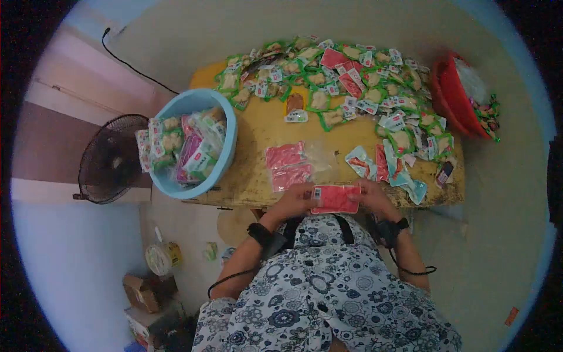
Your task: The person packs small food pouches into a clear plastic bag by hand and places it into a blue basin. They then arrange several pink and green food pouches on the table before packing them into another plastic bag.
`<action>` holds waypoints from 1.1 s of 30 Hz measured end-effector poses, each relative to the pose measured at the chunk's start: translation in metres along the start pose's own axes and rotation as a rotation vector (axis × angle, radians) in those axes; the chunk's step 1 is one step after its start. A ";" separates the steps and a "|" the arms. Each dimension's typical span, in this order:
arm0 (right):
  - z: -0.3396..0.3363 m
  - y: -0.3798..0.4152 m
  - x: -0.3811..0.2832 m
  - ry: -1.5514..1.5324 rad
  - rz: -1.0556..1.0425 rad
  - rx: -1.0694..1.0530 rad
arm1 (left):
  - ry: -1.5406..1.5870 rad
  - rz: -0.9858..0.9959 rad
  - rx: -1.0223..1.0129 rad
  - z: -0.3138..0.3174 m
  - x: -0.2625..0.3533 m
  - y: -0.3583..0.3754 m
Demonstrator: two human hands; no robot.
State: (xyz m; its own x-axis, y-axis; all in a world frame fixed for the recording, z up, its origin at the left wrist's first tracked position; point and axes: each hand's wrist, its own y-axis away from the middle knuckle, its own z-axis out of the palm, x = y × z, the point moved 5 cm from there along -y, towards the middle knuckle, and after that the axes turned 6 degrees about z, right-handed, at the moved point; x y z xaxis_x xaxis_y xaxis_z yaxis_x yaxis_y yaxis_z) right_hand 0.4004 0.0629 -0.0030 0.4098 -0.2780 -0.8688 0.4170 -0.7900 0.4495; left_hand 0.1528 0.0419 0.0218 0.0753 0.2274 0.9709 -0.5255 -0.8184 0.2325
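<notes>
A red snack packet [335, 199] with a small white label is held flat between both hands at the near edge of the yellow table [264, 126]. My left hand [295, 200] grips its left end and my right hand [373, 198] grips its right end. Two more red packets [287, 165] lie just beyond the left hand. Several blue-edged packets [384, 167] lie just beyond the right hand.
A large heap of green-edged snack packets [352, 79] covers the far and right side of the table. A light blue basin [193, 142] full of packets stands at the left edge, a red basin [463, 97] at the far right. A black fan [111, 158] stands on the floor at left.
</notes>
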 end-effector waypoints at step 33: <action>-0.032 -0.051 0.017 -0.792 -0.109 0.557 | -0.336 0.018 0.426 -0.018 -0.004 -0.064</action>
State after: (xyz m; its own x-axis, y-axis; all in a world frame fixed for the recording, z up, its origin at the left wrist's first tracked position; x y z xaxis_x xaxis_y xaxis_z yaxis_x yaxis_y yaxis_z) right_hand 0.4119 0.1161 -0.0337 -0.3580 -0.3139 -0.8794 -0.1061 -0.9220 0.3724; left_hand 0.1708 0.1031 0.0017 0.3733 0.0875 0.9236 -0.1442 -0.9780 0.1509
